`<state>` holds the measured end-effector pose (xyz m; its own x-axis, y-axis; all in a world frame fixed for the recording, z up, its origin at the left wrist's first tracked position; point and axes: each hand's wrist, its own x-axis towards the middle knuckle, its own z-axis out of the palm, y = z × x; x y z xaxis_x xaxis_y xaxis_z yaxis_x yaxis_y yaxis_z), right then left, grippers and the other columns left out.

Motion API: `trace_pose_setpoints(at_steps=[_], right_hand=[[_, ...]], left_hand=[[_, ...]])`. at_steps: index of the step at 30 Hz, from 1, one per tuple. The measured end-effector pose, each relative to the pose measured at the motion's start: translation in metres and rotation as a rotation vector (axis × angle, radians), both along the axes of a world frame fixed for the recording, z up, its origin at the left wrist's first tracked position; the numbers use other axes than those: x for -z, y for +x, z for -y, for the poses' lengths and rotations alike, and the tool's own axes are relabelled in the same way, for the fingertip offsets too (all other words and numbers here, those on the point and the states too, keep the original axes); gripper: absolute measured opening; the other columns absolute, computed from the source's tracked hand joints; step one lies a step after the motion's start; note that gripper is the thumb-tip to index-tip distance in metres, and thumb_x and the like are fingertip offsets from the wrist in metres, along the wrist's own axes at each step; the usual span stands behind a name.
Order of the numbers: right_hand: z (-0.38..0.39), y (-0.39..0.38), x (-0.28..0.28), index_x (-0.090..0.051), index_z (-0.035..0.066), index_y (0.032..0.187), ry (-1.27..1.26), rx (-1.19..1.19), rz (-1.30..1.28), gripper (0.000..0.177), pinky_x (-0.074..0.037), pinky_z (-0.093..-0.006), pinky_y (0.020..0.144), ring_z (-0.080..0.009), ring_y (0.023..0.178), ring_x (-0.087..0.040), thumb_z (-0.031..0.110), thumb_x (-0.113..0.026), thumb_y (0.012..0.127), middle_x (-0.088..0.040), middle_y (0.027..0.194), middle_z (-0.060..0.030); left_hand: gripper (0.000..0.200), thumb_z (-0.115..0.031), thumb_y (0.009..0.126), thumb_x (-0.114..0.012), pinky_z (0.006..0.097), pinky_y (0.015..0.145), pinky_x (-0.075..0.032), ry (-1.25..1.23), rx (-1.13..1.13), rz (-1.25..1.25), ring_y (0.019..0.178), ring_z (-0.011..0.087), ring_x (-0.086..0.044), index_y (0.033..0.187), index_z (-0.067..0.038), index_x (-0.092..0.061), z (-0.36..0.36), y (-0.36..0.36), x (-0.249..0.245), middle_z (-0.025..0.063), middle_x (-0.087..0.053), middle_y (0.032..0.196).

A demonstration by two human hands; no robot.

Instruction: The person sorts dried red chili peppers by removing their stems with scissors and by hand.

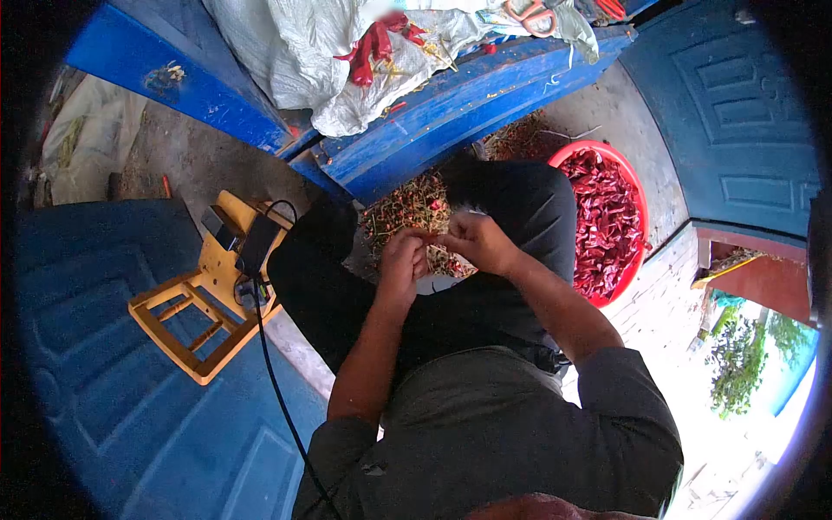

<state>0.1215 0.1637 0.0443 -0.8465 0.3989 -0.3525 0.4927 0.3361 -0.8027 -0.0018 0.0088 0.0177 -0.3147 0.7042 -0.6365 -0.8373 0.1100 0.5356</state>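
Right hand [479,243] beside left hand [403,260], red chillies [604,221] farther right.

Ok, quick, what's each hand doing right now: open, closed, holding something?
Left hand: closed, curled; cannot tell what, if anything, it holds.
Right hand: closed, close against the left; anything held is too small to tell.

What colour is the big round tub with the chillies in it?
The tub is pinkish red, best seen in the head view.
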Motion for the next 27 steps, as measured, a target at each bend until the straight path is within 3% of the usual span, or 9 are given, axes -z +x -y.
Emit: trace_pose_setpoints(at_steps=[2,4,8,10,17,19,22,27], right_hand=[[0.0,-0.001,-0.001,-0.058,0.003,0.09,-0.012,0.041,0.005,0.026,-0.049,-0.0376,0.067,-0.0218,0.072,-0.058,0.021,-0.076,0.086,-0.059,0.077,-0.0114],[0.004,-0.001,0.0,-0.056,0.004,0.094,-0.049,0.087,-0.181,0.027,-0.049,-0.027,0.066,-0.0071,0.075,-0.055,0.014,-0.08,0.085,-0.057,0.08,-0.0002],[0.007,0.0,-0.002,-0.057,0.004,0.1,-0.095,0.077,-0.22,0.031,-0.049,-0.0256,0.07,-0.0072,0.079,-0.056,0.014,-0.081,0.084,-0.059,0.086,0.0005],[0.013,0.003,-0.003,-0.058,0.004,0.103,-0.1,0.106,-0.179,0.033,-0.05,-0.0253,0.073,-0.0076,0.082,-0.058,0.013,-0.082,0.083,-0.061,0.089,-0.0005],[0.023,-0.002,-0.007,-0.061,0.004,0.103,-0.239,0.164,-0.275,0.029,-0.053,-0.0262,0.074,-0.0081,0.083,-0.063,0.008,-0.081,0.082,-0.064,0.091,-0.0011],[0.022,-0.004,-0.009,-0.067,0.003,0.106,-0.156,0.126,-0.261,0.028,-0.054,-0.0311,0.081,-0.0153,0.091,-0.067,0.013,-0.081,0.083,-0.068,0.1,-0.0078],[0.026,-0.006,-0.009,-0.066,0.003,0.098,-0.148,0.149,-0.274,0.019,-0.053,-0.0266,0.074,-0.0084,0.084,-0.065,0.006,-0.079,0.084,-0.067,0.091,-0.0019],[0.024,-0.006,-0.008,-0.066,0.002,0.095,-0.038,0.12,-0.243,0.017,-0.053,-0.0278,0.071,-0.0093,0.081,-0.065,0.008,-0.079,0.085,-0.067,0.087,-0.0037]], left_hand=[[0.015,-0.01,0.093,-0.05,0.0218,0.045,-0.028,-0.004,-0.038,0.004,0.052,0.0031,-0.035,0.102,-0.004,-0.061,0.002,-0.005,-0.001,-0.0065,-0.043,0.066],[0.012,-0.009,0.092,-0.051,0.0216,0.045,-0.027,-0.024,0.005,-0.012,0.051,0.0026,-0.034,0.099,-0.006,-0.06,0.005,-0.006,-0.002,-0.0071,-0.041,0.064],[0.012,-0.01,0.094,-0.05,0.023,0.046,-0.031,-0.03,-0.04,0.02,0.051,0.006,-0.036,0.096,-0.006,-0.06,0.005,-0.001,0.009,-0.0054,-0.041,0.064],[0.01,-0.01,0.093,-0.05,0.0217,0.044,-0.026,0.04,-0.042,-0.005,0.051,0.0029,-0.033,0.096,-0.007,-0.059,0.007,0.0,0.008,-0.0074,-0.039,0.064],[0.012,-0.008,0.094,-0.048,0.022,0.044,-0.025,0.028,-0.048,-0.004,0.049,0.003,-0.031,0.096,-0.005,-0.059,0.003,0.004,-0.001,-0.007,-0.038,0.063],[0.013,-0.007,0.094,-0.047,0.0222,0.043,-0.025,0.019,-0.064,-0.002,0.048,0.0033,-0.031,0.097,-0.005,-0.059,0.002,0.004,0.0,-0.0069,-0.039,0.063],[0.013,-0.008,0.096,-0.049,0.0237,0.048,-0.033,0.06,-0.002,0.018,0.055,0.0055,-0.038,0.102,-0.005,-0.06,0.008,-0.001,0.007,-0.0039,-0.045,0.069],[0.013,-0.007,0.095,-0.05,0.0244,0.048,-0.033,0.025,-0.025,0.021,0.055,0.0058,-0.038,0.102,-0.003,-0.06,0.007,0.002,0.007,-0.0041,-0.044,0.069]])
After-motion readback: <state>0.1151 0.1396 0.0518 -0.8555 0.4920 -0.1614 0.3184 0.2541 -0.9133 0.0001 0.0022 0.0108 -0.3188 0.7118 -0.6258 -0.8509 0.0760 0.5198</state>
